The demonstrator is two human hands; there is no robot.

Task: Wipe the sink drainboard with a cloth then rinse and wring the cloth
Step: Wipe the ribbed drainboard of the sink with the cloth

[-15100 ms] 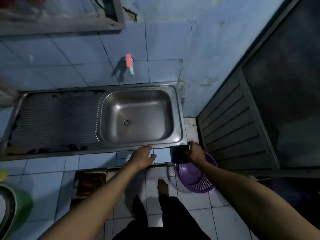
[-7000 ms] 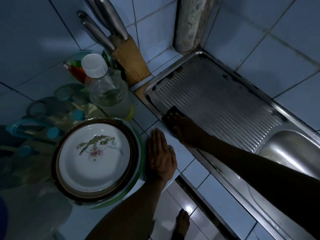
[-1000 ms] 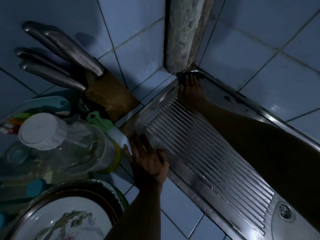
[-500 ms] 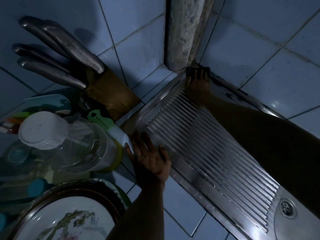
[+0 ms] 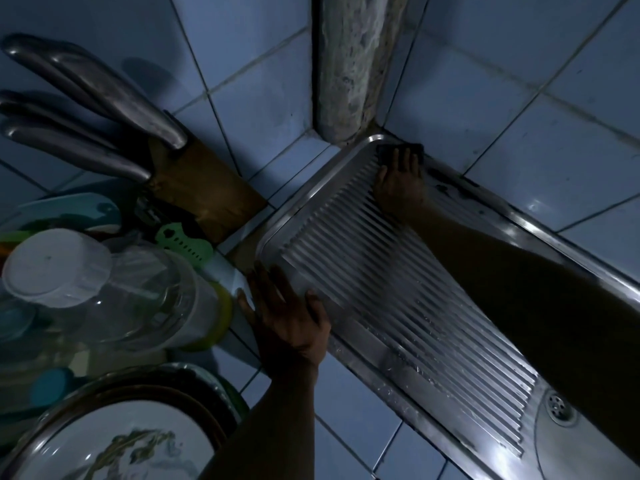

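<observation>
step: wiping far corner | our right hand flat, pressing dark cloth onto ribbed steel drainboard | left hand splayed, empty, bracing rim | advice: we follow grooves toward basin

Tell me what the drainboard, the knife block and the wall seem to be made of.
Drainboard: looks like stainless steel, pressed into ridges, with bright reflections along them. Knife block: apparently wood, brown and matte; the handles in it look like brushed metal. Wall: glazed blue ceramic tile, going by the grout lines and soft sheen.
</observation>
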